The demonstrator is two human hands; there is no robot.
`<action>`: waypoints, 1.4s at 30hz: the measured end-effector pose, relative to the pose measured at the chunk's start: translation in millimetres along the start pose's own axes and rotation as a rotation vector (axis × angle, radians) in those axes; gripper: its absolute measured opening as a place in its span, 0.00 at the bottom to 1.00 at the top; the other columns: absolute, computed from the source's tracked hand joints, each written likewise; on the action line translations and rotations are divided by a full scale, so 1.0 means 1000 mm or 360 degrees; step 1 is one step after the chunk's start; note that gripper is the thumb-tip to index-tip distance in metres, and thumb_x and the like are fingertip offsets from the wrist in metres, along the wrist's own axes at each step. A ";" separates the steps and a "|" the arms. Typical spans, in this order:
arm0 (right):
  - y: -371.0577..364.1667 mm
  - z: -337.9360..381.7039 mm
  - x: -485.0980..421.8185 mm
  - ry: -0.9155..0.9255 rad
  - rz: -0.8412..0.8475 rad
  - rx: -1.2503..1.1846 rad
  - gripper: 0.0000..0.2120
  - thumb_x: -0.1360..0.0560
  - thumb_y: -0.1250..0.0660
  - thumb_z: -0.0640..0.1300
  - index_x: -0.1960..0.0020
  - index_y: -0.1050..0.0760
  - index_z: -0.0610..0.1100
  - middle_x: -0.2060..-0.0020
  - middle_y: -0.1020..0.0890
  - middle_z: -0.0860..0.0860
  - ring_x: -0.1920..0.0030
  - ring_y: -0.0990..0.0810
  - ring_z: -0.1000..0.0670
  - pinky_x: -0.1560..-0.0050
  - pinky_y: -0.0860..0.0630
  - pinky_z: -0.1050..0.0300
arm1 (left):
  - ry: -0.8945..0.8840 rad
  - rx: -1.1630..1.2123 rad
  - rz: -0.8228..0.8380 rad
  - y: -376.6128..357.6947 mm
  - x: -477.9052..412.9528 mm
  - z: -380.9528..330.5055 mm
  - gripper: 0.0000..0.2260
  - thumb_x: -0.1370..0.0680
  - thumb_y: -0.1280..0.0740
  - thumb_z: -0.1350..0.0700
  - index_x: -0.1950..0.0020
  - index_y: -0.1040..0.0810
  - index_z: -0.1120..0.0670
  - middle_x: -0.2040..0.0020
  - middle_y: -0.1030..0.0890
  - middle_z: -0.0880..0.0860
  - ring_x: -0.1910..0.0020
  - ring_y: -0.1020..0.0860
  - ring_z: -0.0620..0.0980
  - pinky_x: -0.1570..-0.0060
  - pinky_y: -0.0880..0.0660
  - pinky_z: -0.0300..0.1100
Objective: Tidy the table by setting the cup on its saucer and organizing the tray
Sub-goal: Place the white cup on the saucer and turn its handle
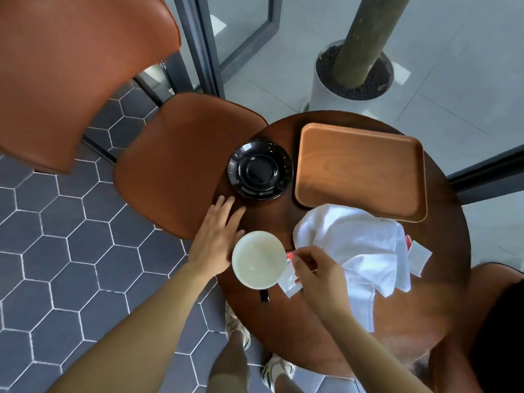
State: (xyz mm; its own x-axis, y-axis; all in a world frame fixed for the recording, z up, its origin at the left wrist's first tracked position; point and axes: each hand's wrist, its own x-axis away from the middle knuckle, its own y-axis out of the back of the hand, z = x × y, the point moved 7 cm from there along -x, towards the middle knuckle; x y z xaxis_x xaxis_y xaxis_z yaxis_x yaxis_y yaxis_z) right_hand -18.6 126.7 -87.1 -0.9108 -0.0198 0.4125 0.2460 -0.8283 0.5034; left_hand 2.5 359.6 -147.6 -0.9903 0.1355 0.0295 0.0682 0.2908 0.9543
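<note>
Head view, looking straight down on a round dark table [448, 236], and both hands are in at the near edge. The cup [258, 259] stands upright on the bare wood, pale inside, its black handle pointing back toward the person. It's not on the saucer [260, 170]; that black saucer sits well apart from it, toward the far side, with nothing on it.

The left hand [218, 236] is flat, palm down, fingers straight and slightly fanned, lying right against the cup's left side. Its fingertips aim at the saucer but stop short of it.

The right hand [314, 273] is on the other side of the cup, fingers curled in. Thumb and forefinger are pinching a small red-and-white packet [288, 282] that lies just beside the cup's rim.

Just right of the saucer lies the wooden tray [360, 171], nothing in it. A crumpled white cloth [354, 245] overlaps its near edge. A second packet [419, 256] pokes out at the cloth's right side. A brown chair [175, 165] is tucked against the table on the left.
</note>
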 end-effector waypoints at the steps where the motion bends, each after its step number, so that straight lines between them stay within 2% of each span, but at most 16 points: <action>1: -0.003 -0.005 0.005 -0.0009 0.0012 -0.0042 0.09 0.25 0.33 0.45 0.57 0.22 0.60 0.61 0.17 0.62 0.61 0.17 0.54 0.58 0.20 0.53 | 0.0002 -0.0007 -0.0022 -0.003 0.001 0.001 0.22 0.15 0.43 0.49 0.24 0.36 0.58 0.22 0.40 0.62 0.20 0.49 0.62 0.22 0.49 0.57; 3: -0.010 -0.018 0.019 -0.0049 0.0040 -0.0124 0.07 0.29 0.34 0.49 0.55 0.22 0.59 0.61 0.17 0.59 0.60 0.17 0.51 0.56 0.20 0.50 | 0.0001 -0.0019 -0.0047 -0.014 0.004 0.000 0.23 0.16 0.44 0.49 0.23 0.38 0.57 0.21 0.42 0.62 0.20 0.51 0.60 0.22 0.51 0.56; 5: -0.013 -0.022 0.026 -0.0010 0.0050 -0.0142 0.08 0.33 0.35 0.52 0.54 0.23 0.57 0.63 0.17 0.58 0.60 0.18 0.54 0.57 0.22 0.55 | 0.0014 -0.0027 -0.0103 -0.013 0.004 0.001 0.23 0.16 0.43 0.49 0.23 0.38 0.57 0.21 0.42 0.62 0.19 0.51 0.60 0.22 0.51 0.57; 8: -0.023 -0.027 0.037 0.0034 0.0095 -0.0069 0.08 0.34 0.31 0.53 0.56 0.24 0.54 0.63 0.19 0.56 0.61 0.20 0.55 0.60 0.25 0.63 | -0.0019 -0.0024 -0.0153 -0.015 0.004 0.002 0.23 0.16 0.43 0.50 0.23 0.37 0.57 0.21 0.41 0.62 0.20 0.50 0.60 0.22 0.49 0.58; 13: -0.053 -0.023 0.050 0.0138 0.0090 0.0184 0.14 0.35 0.26 0.60 0.62 0.27 0.53 0.64 0.22 0.57 0.60 0.22 0.55 0.62 0.26 0.64 | -0.0019 -0.0006 -0.0174 -0.015 0.005 0.001 0.22 0.16 0.43 0.50 0.24 0.36 0.57 0.21 0.41 0.62 0.20 0.49 0.61 0.22 0.50 0.57; 17: -0.064 -0.031 0.046 -0.0018 -0.0129 0.0272 0.16 0.35 0.25 0.57 0.68 0.29 0.51 0.67 0.23 0.57 0.62 0.24 0.58 0.66 0.30 0.69 | -0.0018 0.0017 -0.0197 -0.012 0.006 0.000 0.22 0.16 0.41 0.51 0.24 0.36 0.58 0.21 0.40 0.63 0.20 0.48 0.61 0.22 0.49 0.58; 20: -0.068 -0.035 0.046 -0.0069 -0.0202 0.0323 0.19 0.34 0.26 0.58 0.69 0.33 0.51 0.65 0.25 0.58 0.65 0.26 0.57 0.68 0.31 0.69 | -0.0004 0.0007 -0.0185 -0.011 0.006 0.000 0.22 0.16 0.41 0.51 0.23 0.36 0.57 0.21 0.41 0.62 0.20 0.49 0.61 0.22 0.48 0.59; 24: -0.056 -0.041 0.045 -0.0057 -0.0269 0.0175 0.11 0.33 0.29 0.55 0.67 0.30 0.54 0.61 0.24 0.59 0.64 0.25 0.58 0.67 0.30 0.70 | 0.0031 -0.0002 -0.0155 -0.012 0.005 0.001 0.22 0.16 0.45 0.50 0.23 0.36 0.57 0.20 0.41 0.61 0.20 0.49 0.60 0.22 0.48 0.58; 26: -0.050 -0.041 0.044 -0.0047 -0.0221 -0.0006 0.05 0.34 0.31 0.53 0.65 0.27 0.56 0.61 0.22 0.59 0.64 0.23 0.57 0.63 0.26 0.65 | 0.0036 -0.0010 -0.0157 -0.012 0.004 0.001 0.22 0.16 0.46 0.49 0.24 0.35 0.57 0.21 0.40 0.61 0.20 0.48 0.60 0.22 0.48 0.58; 28: -0.044 -0.040 0.045 -0.0042 -0.0196 -0.0079 0.04 0.34 0.31 0.52 0.64 0.26 0.53 0.62 0.22 0.58 0.63 0.23 0.55 0.60 0.25 0.59 | 0.0042 -0.0015 -0.0162 -0.012 0.004 0.001 0.22 0.16 0.47 0.49 0.24 0.35 0.57 0.21 0.40 0.61 0.20 0.48 0.60 0.22 0.48 0.58; 32: -0.034 -0.031 0.047 0.0049 -0.0237 0.0032 0.08 0.31 0.26 0.45 0.65 0.24 0.51 0.62 0.21 0.56 0.59 0.22 0.54 0.60 0.27 0.64 | 0.0069 -0.0042 -0.0175 -0.012 0.004 0.001 0.22 0.16 0.47 0.48 0.24 0.34 0.56 0.21 0.39 0.61 0.20 0.47 0.60 0.22 0.49 0.56; 38: -0.023 -0.025 0.041 0.0024 -0.0358 -0.0071 0.10 0.30 0.27 0.45 0.66 0.26 0.51 0.65 0.22 0.55 0.61 0.23 0.54 0.63 0.31 0.70 | 0.0059 -0.0094 -0.0183 -0.012 0.004 0.000 0.22 0.16 0.46 0.48 0.24 0.34 0.56 0.21 0.39 0.61 0.20 0.46 0.60 0.22 0.48 0.57; 40: -0.021 -0.020 0.033 0.0025 -0.0392 -0.0080 0.10 0.29 0.26 0.45 0.65 0.25 0.50 0.66 0.20 0.54 0.61 0.22 0.54 0.63 0.30 0.67 | 0.0058 -0.0109 -0.0172 -0.011 0.005 -0.001 0.22 0.16 0.46 0.48 0.24 0.35 0.56 0.21 0.39 0.61 0.20 0.46 0.60 0.22 0.48 0.57; 42: -0.019 -0.013 0.024 0.0031 -0.0407 -0.0106 0.08 0.28 0.26 0.47 0.63 0.24 0.50 0.65 0.19 0.54 0.61 0.21 0.54 0.61 0.27 0.61 | 0.0063 -0.0126 -0.0165 -0.010 0.005 -0.002 0.22 0.17 0.46 0.48 0.24 0.35 0.56 0.21 0.39 0.61 0.20 0.46 0.60 0.22 0.49 0.56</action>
State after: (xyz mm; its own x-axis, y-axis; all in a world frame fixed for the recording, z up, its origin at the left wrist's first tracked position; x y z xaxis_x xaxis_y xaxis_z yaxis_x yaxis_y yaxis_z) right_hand -49.3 134.9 -96.5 -0.9469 0.1844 0.2633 -0.0145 -0.8428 0.5380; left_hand -3.6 355.8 -156.8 -0.9957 0.0708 -0.0602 -0.0428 0.2253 0.9733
